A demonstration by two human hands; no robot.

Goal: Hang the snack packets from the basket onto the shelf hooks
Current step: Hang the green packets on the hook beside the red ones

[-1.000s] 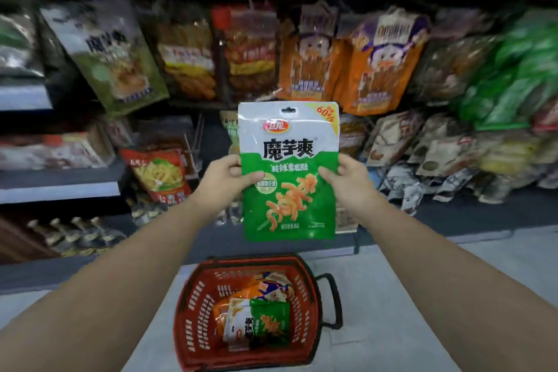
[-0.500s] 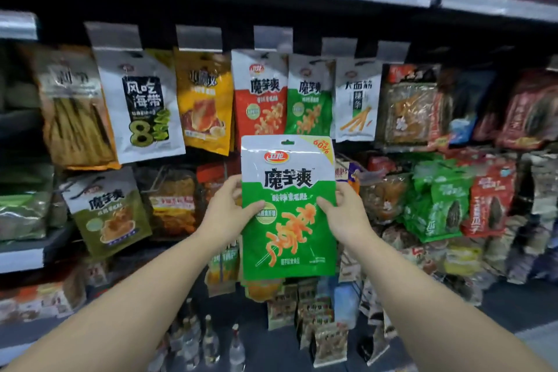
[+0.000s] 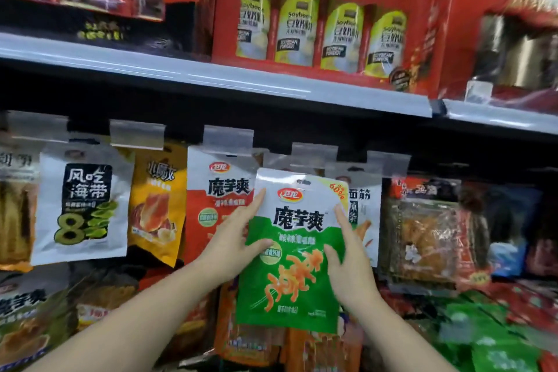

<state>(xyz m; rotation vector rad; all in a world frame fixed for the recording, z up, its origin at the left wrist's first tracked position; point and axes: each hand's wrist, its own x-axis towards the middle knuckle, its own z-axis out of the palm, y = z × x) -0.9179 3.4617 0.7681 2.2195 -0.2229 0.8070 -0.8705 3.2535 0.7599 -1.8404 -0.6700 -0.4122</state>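
A green and white snack packet (image 3: 297,254) is held up in front of the hook row, its punched top just under a clear hook tag (image 3: 314,155). My left hand (image 3: 238,246) pinches its left edge, thumb on the front, forefinger stretched up along the side. My right hand (image 3: 347,263) pinches the right edge the same way. A red packet of the same brand (image 3: 220,205) hangs to its left. The hook behind the held packet is hidden, and the basket is out of view.
A white seaweed packet (image 3: 83,205) and a yellow packet (image 3: 157,205) hang further left, a white packet (image 3: 363,208) and a dark one (image 3: 428,235) to the right. The shelf edge (image 3: 211,72) above carries red gift boxes (image 3: 320,21). More packets fill the rows below.
The view has tilted up from the basket on the floor to the hook row. Both hands have raised the green packet up to the hooks, fingers now stretched along its edges.
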